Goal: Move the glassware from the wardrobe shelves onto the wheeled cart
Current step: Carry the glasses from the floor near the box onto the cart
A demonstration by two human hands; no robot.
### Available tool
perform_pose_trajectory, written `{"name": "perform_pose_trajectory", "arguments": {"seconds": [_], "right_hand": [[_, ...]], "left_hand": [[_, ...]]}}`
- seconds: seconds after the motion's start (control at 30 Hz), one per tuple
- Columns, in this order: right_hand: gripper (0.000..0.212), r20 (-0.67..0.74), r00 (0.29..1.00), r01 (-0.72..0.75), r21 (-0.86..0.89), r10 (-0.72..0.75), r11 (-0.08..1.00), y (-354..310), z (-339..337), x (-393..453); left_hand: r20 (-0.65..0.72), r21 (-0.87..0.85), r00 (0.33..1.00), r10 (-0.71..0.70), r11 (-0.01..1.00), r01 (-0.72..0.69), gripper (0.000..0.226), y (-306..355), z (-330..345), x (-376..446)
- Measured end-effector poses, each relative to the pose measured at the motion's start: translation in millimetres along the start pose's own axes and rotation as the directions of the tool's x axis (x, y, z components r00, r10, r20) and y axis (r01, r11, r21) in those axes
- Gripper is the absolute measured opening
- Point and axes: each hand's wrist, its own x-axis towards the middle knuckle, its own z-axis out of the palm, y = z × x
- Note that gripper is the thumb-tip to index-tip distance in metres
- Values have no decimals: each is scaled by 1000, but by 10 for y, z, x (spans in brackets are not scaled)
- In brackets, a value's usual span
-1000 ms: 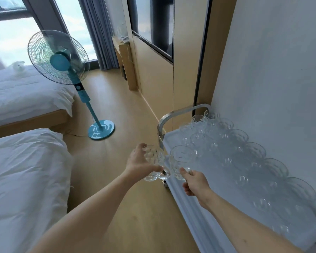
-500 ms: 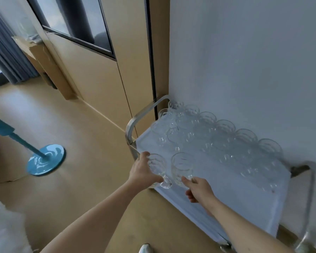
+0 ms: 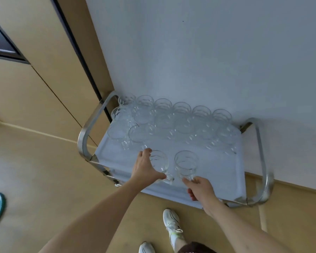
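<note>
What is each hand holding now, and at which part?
Left hand holds one glass round its bowl; right hand pinches the other glass at its base.

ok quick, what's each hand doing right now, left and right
Left hand: grips a clear glass around its bowl, over the cart.
Right hand: holds a second glass by its base.
</note>
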Motion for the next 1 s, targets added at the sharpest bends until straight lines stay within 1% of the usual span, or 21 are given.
{"name": "perform_pose_trajectory", "arguments": {"seconds": [0.07,0.23,0.33,0.5,0.57,0.6,0.63,0.7,0.73,0.77,0.83,0.9,1.0], "right_hand": [[44,-1,1000,5,4,-5,1000,-14,-70,108],[44,-6,1000,2,17,-2,1000,-61,-184,427],[43,-17,1000,-2,12,2,1000,-32,-228,545],[39,-15,999,-31,-68,30,997,49,-322,645],[43,-28,998,-51,-46,50,998,62,-369,666],[52,-41,998,-52,-71,49,996,68,-392,670],[62,-56,998,-37,-138,29,990,72,-415,671],[85,-87,994,36,-261,-61,965,60,-437,680],[94,-98,989,82,-274,-113,958,37,-437,687],[97,-100,982,128,-268,-160,955,4,-429,694],[87,-88,971,197,-237,-223,951,-58,-397,720],[79,-89,965,223,-214,-247,951,-108,-359,740],[84,-91,963,231,-192,-252,954,-139,-317,762]], "left_hand": [[35,21,999,32,999,-33,113,84,93,124],[80,161,995,62,984,-74,114,201,267,416],[81,188,995,55,980,-70,113,245,343,565],[57,195,998,32,980,-42,113,279,449,667],[54,195,998,38,980,-48,113,270,470,703],[60,209,997,46,976,-58,114,263,476,715],[65,237,996,60,969,-74,114,262,477,724],[60,323,991,118,937,-131,114,260,465,745],[51,374,985,166,911,-173,113,261,457,755],[39,426,975,219,879,-215,110,264,449,761],[21,516,957,288,817,-257,105,276,427,774],[14,566,955,297,785,-253,102,284,399,799],[-3,595,960,278,772,-222,102,295,353,856]]}}
